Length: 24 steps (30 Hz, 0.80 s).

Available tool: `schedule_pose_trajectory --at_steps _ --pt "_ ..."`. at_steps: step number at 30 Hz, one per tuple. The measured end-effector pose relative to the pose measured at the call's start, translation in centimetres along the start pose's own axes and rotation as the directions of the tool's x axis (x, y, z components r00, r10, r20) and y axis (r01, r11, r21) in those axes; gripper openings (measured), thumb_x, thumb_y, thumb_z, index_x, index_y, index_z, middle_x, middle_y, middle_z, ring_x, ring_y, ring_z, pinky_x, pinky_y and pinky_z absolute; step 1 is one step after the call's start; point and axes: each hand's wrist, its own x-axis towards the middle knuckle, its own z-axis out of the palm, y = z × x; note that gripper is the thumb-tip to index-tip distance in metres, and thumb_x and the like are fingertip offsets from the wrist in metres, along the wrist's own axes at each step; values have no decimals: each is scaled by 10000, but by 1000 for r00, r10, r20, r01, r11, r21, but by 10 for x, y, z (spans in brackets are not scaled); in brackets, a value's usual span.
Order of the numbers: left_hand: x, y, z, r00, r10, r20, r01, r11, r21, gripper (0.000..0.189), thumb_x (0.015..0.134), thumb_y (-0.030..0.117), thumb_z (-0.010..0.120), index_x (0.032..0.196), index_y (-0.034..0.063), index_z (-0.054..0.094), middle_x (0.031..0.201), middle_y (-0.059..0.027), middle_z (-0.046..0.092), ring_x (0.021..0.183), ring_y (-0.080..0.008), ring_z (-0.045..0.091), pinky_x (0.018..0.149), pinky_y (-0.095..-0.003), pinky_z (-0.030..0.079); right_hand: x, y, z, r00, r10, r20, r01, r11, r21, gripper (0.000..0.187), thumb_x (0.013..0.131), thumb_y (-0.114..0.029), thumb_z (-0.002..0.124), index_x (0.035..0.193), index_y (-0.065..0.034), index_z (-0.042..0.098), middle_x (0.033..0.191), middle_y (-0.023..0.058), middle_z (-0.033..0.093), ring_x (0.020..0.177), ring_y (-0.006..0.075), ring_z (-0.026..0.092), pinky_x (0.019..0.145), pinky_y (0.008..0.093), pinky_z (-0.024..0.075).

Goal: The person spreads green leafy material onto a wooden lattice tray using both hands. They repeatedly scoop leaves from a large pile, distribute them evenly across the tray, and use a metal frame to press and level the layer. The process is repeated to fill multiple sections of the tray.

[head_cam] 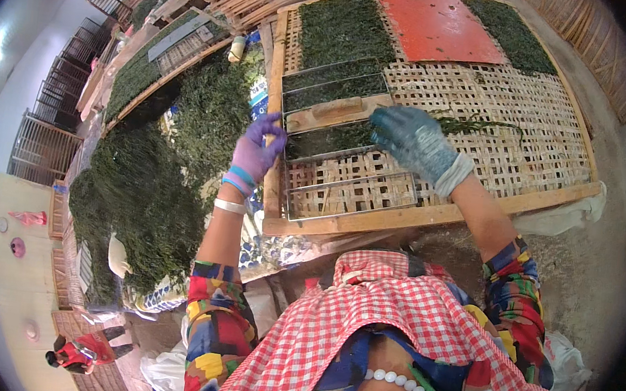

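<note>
A woven lattice tray (489, 99) with a wooden rim lies before me, partly covered with dark green plant strands (345, 27). On its left part rests a thin metal frame with crossbars (353, 192), some strands inside it. A wooden block with a raised grip (336, 110) lies across the frame. My left hand (258, 147), in a purple glove, is at the frame's left edge, fingers bent; whether it grips the frame is unclear. My right hand (413, 140), in a blue-grey coated glove, is over the frame's right side beside the block, fingers curved; its fingertips meet the strands.
A red sheet (439, 25) lies on the tray's far part. To the left is a large heap of dark green strands (141, 200) with a white scoop-like object (119, 255). Another tray with a frame (186, 45) stands beyond. A person in red (82, 351) is at lower left.
</note>
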Motion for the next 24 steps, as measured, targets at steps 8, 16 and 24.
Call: schedule_pose_trajectory --at_steps 8,16,24 --pt "-18 11 36 902 251 352 -432 489 758 328 963 241 531 1239 95 633 1380 -80 564 1345 -400 417 1154 -457 286 14 -7 73 951 -201 -235 155 967 -200 392 959 -393 528 1183 -84 616 1146 109 669 1053 288 629 890 467 503" --pt "-19 18 31 928 292 231 -366 597 714 294 944 232 560 1193 112 661 1349 -70 587 1363 -414 387 1150 -484 289 17 5 27 932 297 -206 -279 954 109 235 921 -235 565 1046 -94 706 928 132 711 838 332 679 761 442 545" --pt "-19 8 20 946 325 -1 -270 787 555 224 891 200 652 1083 100 711 1092 -136 693 1059 -312 623 965 -418 477 16 28 10 959 282 -40 -281 914 -293 155 822 -180 660 927 -110 751 900 113 720 863 298 696 757 437 557"
